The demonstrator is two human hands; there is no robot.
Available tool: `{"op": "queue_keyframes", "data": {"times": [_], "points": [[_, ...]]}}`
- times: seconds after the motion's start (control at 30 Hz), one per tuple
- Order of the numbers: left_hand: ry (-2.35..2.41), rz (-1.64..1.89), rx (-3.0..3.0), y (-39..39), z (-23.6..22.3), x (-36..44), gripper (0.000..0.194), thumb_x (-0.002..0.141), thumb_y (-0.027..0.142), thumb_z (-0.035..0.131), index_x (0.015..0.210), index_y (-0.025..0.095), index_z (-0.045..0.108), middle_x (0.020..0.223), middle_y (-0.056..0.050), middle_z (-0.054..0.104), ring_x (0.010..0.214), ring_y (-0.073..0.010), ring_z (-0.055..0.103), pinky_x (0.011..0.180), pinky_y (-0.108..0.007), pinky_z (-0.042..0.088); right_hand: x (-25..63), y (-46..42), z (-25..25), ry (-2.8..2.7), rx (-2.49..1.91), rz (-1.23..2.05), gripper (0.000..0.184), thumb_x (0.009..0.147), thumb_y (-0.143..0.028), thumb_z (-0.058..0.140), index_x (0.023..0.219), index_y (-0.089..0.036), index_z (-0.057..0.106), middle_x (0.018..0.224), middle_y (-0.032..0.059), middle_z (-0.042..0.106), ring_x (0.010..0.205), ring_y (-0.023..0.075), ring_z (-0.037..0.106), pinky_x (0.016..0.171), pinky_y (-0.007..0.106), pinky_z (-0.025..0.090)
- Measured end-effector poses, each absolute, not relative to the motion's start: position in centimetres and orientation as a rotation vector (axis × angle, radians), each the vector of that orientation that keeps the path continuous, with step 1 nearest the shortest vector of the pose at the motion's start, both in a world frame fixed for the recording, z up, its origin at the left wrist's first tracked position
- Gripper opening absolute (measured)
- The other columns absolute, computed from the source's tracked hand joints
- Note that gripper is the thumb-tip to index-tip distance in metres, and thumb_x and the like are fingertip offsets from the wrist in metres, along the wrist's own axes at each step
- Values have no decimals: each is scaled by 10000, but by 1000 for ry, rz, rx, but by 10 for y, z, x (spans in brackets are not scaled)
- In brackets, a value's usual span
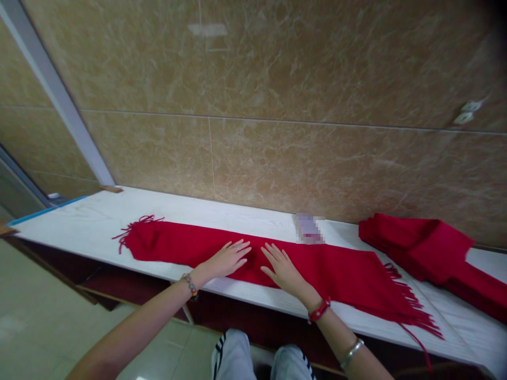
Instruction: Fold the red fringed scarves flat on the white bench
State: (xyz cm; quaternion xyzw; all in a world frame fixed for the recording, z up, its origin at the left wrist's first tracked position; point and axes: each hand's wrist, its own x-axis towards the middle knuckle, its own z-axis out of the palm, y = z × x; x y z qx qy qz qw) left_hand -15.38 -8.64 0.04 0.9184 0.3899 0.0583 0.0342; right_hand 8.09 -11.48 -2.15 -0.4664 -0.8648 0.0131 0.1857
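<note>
A long red scarf (340,269) with fringed ends lies lengthwise on a white wood-grain tabletop (245,214). Its left end is bunched, and the right fringe spreads toward the front edge, one strand hanging over. My left hand (227,258) lies flat near the scarf's middle, fingers stretched out and pointing right. Just right of it, my right hand (283,269) rests on the cloth with its fingers spread, pointing up and left. Neither hand grips anything, and a small gap of red cloth shows between them.
More folded red cloth (415,245) is piled at the right end of the table. A small blurred packet (309,228) lies behind the scarf near the tiled wall (277,163). Below the tabletop are dark open shelves (122,282). A wall socket (467,112) is at upper right.
</note>
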Motion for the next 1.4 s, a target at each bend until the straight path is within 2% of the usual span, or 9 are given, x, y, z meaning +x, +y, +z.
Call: {"op": "queue_keyframes", "data": {"times": [0.13, 0.43, 0.6, 0.73, 0.87, 0.97, 1.1, 1.23, 1.4], "points": [[1254, 28, 2758, -79, -21, -153, 535, 891, 494, 305, 1378, 281, 243, 1452, -53, 227, 1331, -289, 152, 1024, -528, 166, 88, -108, -31, -2568, -1411, 13, 549, 882, -462, 361, 1349, -173, 339, 1404, 123, 320, 1295, 281, 260, 1006, 550, 243], [1433, 26, 2675, -82, -25, -161, 691, 830, 602, 324, 1398, 223, 211, 1464, -101, 164, 1329, -356, 76, 1012, -585, 115, 61, -104, -27, -2563, -1426, 16, 562, 892, -488, 294, 1371, -194, 289, 1432, 97, 269, 1317, 286, 196, 1001, 587, 202], [1511, -19, 2640, -83, -22, -173, 710, 814, 627, 321, 1404, 259, 176, 1474, -61, 135, 1333, -347, 55, 1016, -592, 86, 102, -107, -38, -2519, -1610, -53, 562, 904, -445, 291, 1355, -111, 321, 1417, 136, 282, 1295, 294, 252, 1012, 535, 236], [1533, -77, 2590, -74, -14, -153, 713, 811, 646, 297, 1393, 240, 229, 1470, -91, 140, 1326, -375, 54, 990, -632, 87, 132, -106, -33, -2376, -1819, -173, 598, 897, -442, 307, 1325, -27, 353, 1404, 204, 275, 1298, 328, 230, 1010, 533, 237], [1436, 126, 2708, -63, -14, -109, 579, 873, 556, 246, 1385, 284, 238, 1479, -52, 117, 1339, -324, 59, 1007, -606, 99, 124, -95, -24, -2381, -1728, -194, 578, 904, -435, 285, 1356, -76, 307, 1428, 161, 249, 1313, 296, 205, 1029, 509, 220], [1402, 109, 2722, -56, -23, -94, 539, 873, 532, 290, 1368, 321, 270, 1470, -37, 169, 1332, -333, 103, 1000, -610, 120, 141, -93, -28, -2396, -1764, -190, 548, 904, -432, 288, 1356, -124, 321, 1414, 143, 293, 1307, 292, 224, 1021, 541, 210], [1395, 123, 2749, -49, -35, -101, 541, 870, 534, 288, 1368, 323, 272, 1462, -33, 201, 1327, -326, 133, 1015, -578, 131, 221, -109, -40, -2285, -2005, -263, 482, 913, -374, 262, 1342, -175, 352, 1424, 121, 275, 1296, 320, 240, 964, 625, 224], [1403, 129, 2738, -48, -38, -105, 547, 867, 550, 274, 1370, 336, 260, 1463, -24, 196, 1327, -327, 135, 1013, -580, 130, 298, -124, -44, -2219, -2194, -246, 430, 909, -286, 249, 1297, -222, 422, 1418, 101, 299, 1297, 311, 246, 949, 634, 243], [1395, 131, 2727, -49, -36, -102, 544, 864, 549, 280, 1367, 343, 264, 1462, -21, 199, 1329, -324, 126, 1021, -573, 113, 287, -107, -36, -2118, -2147, -364, 472, 907, -327, 254, 1341, -171, 352, 1415, 133, 299, 1298, 315, 240, 973, 593, 251]]}}
